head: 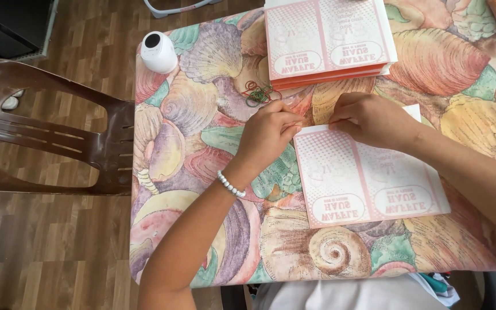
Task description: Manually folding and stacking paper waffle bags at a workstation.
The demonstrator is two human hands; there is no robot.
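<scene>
One pink-and-white printed sheet (368, 178) lies nearest on the shell-patterned surface (202, 143). The left hand (268, 135) and right hand (368, 117) pinch its far edge, fingers closed on it. Beyond sit one stack of matching sheets (325, 40), several rubber bands (258, 93) and one white camera (157, 51).

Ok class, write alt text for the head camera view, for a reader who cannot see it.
Two bare hands, left hand and right hand, pinch the top edge of a pink-and-white printed sheet on a seashell-patterned tablecloth. A stack of similar sheets, rubber bands, a small white device and a brown plastic chair surround them.
</scene>
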